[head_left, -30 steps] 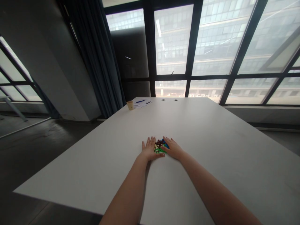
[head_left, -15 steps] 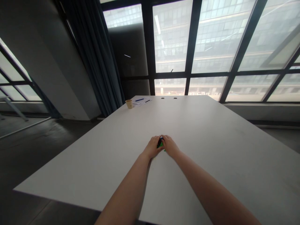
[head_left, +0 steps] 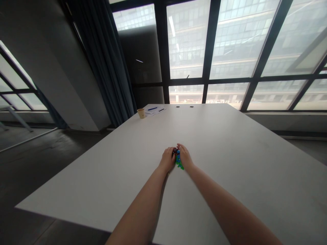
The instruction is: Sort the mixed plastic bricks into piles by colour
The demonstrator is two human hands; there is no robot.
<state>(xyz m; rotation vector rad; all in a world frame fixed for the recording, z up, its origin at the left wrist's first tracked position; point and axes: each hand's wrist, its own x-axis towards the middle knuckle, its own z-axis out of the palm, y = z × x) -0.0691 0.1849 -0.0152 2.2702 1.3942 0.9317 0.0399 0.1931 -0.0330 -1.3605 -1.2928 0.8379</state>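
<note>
Little plastic bricks (head_left: 178, 159) are what I'm looking at here: a narrow heap of blue, green and dark pieces, bunched up just below the middle of the frame on a big white table (head_left: 230, 170). From where I'm sitting, both arms reach in from the bottom edge and meet right at the heap.

The left hand (head_left: 168, 160) is on the left side of the heap and the right hand (head_left: 184, 157) is on its right, so the bricks sit squeezed between them, touching both. The fingers on each hand look pressed together and curled in a bit, not spread. Can't tell if either hand is actually pinching a brick, because it's too small and too far away at this angle. The blue bit sits up near the fingertips, and the green runs out below, toward the right wrist.

My tip for a heap like this: go slow and stay low, with the edges of both hands on the table, so nothing squirts out the open ends.

Up at the far end of the table, in the upper left of the frame, there's a paper cup (head_left: 141, 113) beside some papers (head_left: 155, 110) with a blue pen (head_left: 152, 109) on them. Behind that, a dark curtain (head_left: 102, 61) hangs beside tall windows (head_left: 187, 41).
</note>
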